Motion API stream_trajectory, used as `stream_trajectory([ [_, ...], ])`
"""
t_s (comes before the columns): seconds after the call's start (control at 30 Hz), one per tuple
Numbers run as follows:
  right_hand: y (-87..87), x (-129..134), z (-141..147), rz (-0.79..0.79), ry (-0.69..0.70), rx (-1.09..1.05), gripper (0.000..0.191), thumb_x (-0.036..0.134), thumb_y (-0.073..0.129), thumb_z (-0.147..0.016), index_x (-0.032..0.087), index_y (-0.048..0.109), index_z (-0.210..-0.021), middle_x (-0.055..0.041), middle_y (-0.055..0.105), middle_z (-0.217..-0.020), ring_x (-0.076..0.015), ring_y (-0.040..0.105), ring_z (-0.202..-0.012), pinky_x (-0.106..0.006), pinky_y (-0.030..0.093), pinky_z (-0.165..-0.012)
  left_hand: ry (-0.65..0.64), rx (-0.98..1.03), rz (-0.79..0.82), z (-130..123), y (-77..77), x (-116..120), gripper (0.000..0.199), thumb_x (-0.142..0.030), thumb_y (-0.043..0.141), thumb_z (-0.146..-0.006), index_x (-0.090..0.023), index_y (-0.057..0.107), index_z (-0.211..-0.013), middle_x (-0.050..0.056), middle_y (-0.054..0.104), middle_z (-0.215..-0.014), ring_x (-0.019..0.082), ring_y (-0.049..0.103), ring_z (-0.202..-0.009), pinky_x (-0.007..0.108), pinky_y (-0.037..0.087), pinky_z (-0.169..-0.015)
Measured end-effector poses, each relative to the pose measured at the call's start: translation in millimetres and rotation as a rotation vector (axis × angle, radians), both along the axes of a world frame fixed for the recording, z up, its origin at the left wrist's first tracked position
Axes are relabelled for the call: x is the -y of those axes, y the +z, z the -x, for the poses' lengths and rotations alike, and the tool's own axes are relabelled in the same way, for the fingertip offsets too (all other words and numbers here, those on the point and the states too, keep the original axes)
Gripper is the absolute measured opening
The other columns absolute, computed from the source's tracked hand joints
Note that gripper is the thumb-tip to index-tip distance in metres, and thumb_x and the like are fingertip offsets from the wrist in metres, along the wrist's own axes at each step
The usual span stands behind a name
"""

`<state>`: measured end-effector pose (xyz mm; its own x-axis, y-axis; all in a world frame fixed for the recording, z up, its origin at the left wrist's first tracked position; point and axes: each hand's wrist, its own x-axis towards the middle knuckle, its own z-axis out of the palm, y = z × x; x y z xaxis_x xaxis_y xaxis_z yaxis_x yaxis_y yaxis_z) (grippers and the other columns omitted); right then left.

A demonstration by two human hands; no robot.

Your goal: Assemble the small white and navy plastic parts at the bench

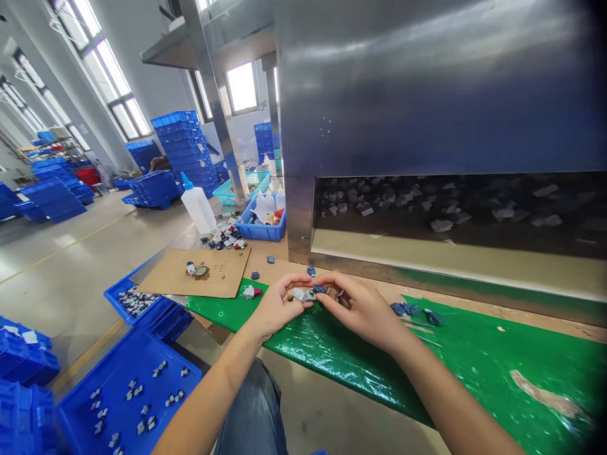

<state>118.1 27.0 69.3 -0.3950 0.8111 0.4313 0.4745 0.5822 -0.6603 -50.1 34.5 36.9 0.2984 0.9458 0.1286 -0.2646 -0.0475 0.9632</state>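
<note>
Over the green-covered bench (327,344) my two hands meet. My left hand (279,303) pinches a small light grey part (302,294) between thumb and fingers. A small dark blue piece (318,289) sits at the fingertips of my right hand (363,309), touching the grey part; its exact kind is too small to make out. Just beyond the fingers lies another dark blue piece (311,271). A grey and red part (251,292) rests left of my left hand. Several dark blue pieces (405,309) and thin sticks (427,338) lie right of my right hand.
A metal cabinet (427,95) with a low opening stands behind the bench. To the left are a cardboard sheet (165,272) with a small cap, a white bottle (198,208), a heap of small parts (225,235) and a blue basket (260,232). A blue tray (118,379) sits below left.
</note>
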Motion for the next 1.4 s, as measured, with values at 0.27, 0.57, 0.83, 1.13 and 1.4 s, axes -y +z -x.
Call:
stream_trajectory([
  [0.27, -6.0, -3.9, -1.6, -0.02, 0.009, 0.113, 0.013, 0.023, 0.048, -0.082, 0.019, 0.053, -0.092, 0.0038, 0.05, -0.057, -0.0115, 0.044, -0.049, -0.022, 0.033, -0.048, 0.01, -0.043, -0.035, -0.2, -0.2, -1.2, 0.04, -0.007, 0.057, -0.057, -0.014, 0.054, -0.096, 0.006, 0.06, -0.1, 0.016, 0.056, -0.095, 0.024, 0.048, -0.077],
  [0.57, -9.4, -5.5, -2.9, -0.078, 0.018, 0.247, 0.011, 0.018, 0.048, -0.081, 0.019, 0.054, -0.089, 0.0015, 0.055, -0.062, -0.0129, 0.05, -0.054, -0.023, 0.035, -0.051, -0.011, -0.15, -0.078, -0.3, -6.3, -4.1, 0.04, -0.006, 0.054, -0.062, -0.015, 0.052, -0.1, 0.008, 0.059, -0.106, 0.019, 0.055, -0.101, 0.027, 0.047, -0.081],
  [0.83, -10.6, -5.4, -2.2, -0.139, 0.041, 0.29, 0.016, 0.015, 0.046, -0.081, 0.021, 0.055, -0.094, -0.0029, 0.063, -0.079, -0.0156, 0.059, -0.065, -0.025, 0.042, -0.058, -0.003, -0.31, -0.126, -1.5, -8.2, -2.5, 0.041, -0.002, 0.049, -0.065, -0.015, 0.052, -0.104, 0.007, 0.06, -0.104, 0.019, 0.055, -0.1, 0.026, 0.048, -0.078],
  [1.13, -11.4, -4.9, -0.7, -0.07, 0.034, 0.303, 0.011, 0.018, 0.046, -0.083, 0.02, 0.053, -0.091, -0.0032, 0.062, -0.08, -0.017, 0.057, -0.067, -0.027, 0.042, -0.058, 0.224, -0.57, -0.406, 2.8, 0.4, 9.8, 0.045, -0.013, 0.061, -0.066, -0.022, 0.053, -0.11, 0.007, 0.05, -0.119, 0.023, 0.048, -0.105, 0.031, 0.048, -0.075],
  [1.4, -6.7, -2.3, -0.7, -0.001, 0.039, 0.294, 0.008, 0.02, 0.048, -0.084, 0.018, 0.054, -0.089, -0.0009, 0.058, -0.067, -0.0159, 0.055, -0.061, -0.025, 0.038, -0.055, 0.341, -0.895, -0.461, 8.4, -3.4, 13.0, 0.02, -0.024, 0.062, -0.075, -0.022, 0.063, -0.095, 0.005, 0.065, -0.095, 0.025, 0.054, -0.091, 0.034, 0.04, -0.078],
])
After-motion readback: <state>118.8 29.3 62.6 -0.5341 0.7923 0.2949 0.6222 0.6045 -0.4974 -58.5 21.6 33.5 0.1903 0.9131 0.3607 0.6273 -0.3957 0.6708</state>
